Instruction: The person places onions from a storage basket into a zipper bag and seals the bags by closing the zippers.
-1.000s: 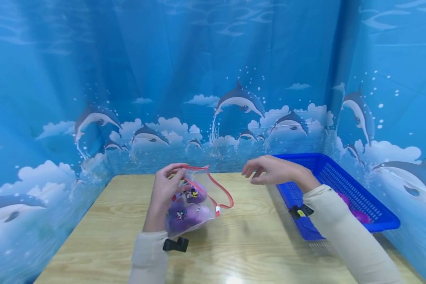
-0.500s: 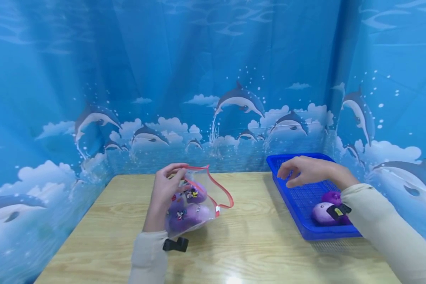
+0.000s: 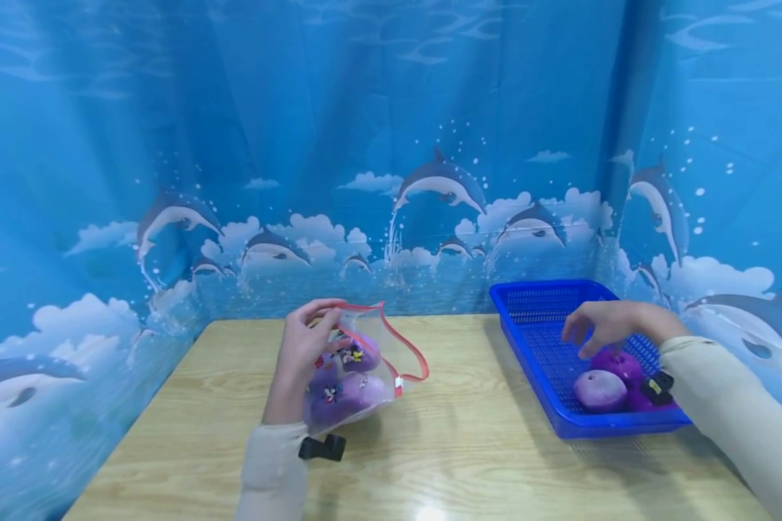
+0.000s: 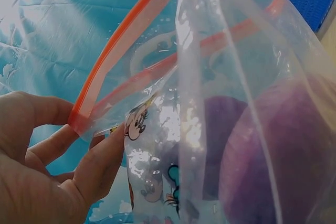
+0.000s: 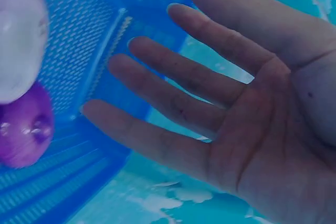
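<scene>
My left hand [image 3: 309, 340] pinches the red-edged corner of a clear zip bag [image 4: 157, 77] between thumb and fingers. The bag's mouth gapes to the right, with a white slider on its red rim. Inside it lie several purple rounded things [image 3: 363, 391], seen through printed cartoon figures. My right hand [image 3: 602, 323] hangs over the blue basket [image 3: 528, 354], holding nothing, its fingers spread in the right wrist view. Below it in the basket sit a pale lilac rounded thing [image 3: 599, 391] and deeper purple ones [image 3: 619, 365], smooth and fruit-like with a small dimpled end.
The wooden table [image 3: 450, 434] carries the bag on the left and the basket on the right. Behind and beside it hangs a blue curtain [image 3: 365, 108] printed with dolphins. A black wrist mount [image 3: 322, 449] sits on the left sleeve, another [image 3: 658, 388] on the right.
My right hand has moved right, from between the bag and the basket to above the purple things in the basket. The left hand and the bag have stayed put.
</scene>
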`<state>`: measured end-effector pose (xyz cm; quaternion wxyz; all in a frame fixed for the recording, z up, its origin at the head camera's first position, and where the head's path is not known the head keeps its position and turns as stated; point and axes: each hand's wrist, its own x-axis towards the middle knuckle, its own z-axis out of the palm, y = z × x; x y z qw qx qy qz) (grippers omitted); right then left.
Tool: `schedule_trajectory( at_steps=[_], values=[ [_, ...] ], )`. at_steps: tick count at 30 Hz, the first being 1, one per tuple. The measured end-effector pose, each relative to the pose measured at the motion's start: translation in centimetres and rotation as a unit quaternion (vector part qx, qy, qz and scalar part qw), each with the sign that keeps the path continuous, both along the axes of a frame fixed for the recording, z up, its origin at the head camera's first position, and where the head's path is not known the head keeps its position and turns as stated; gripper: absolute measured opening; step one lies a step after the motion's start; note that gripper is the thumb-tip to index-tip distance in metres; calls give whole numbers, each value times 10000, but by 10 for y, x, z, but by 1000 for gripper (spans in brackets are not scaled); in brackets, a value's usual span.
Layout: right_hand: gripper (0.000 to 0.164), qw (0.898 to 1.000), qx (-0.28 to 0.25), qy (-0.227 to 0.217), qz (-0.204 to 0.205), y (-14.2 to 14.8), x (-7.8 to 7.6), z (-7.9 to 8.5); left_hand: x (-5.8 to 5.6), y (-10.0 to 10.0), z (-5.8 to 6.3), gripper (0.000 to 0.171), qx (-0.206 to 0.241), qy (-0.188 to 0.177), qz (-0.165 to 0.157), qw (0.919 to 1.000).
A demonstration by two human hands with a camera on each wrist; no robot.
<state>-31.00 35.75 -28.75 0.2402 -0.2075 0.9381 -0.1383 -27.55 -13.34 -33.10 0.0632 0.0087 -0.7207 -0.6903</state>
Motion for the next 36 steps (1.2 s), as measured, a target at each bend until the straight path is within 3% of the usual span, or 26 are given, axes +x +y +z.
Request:
schedule_trajectory(
  at_steps=[6, 14, 27, 33, 36],
  values=[
    [48, 9957, -25, -637, -676, 14, 0, -15, 0, 0, 0, 29, -30, -25, 5, 10000],
    [51, 9861, 257, -873, -1389, 20, 1, -29, -1, -1, 0, 29, -27, -25, -2, 10000],
    [51, 9808, 382, -1120, -1551, 9, -8, -43, -1, -1, 1, 27, -7, -56, 81, 10000],
    [48, 9680, -89, -1510, -2004, 2, -9, -55, -1, -1, 1, 27, -38, -72, 89, 9999],
    [47, 9656, -64, -1617, -2036, 2, -10, -57, -1, -2, 1, 28, -35, -92, 79, 9999]
  ],
)
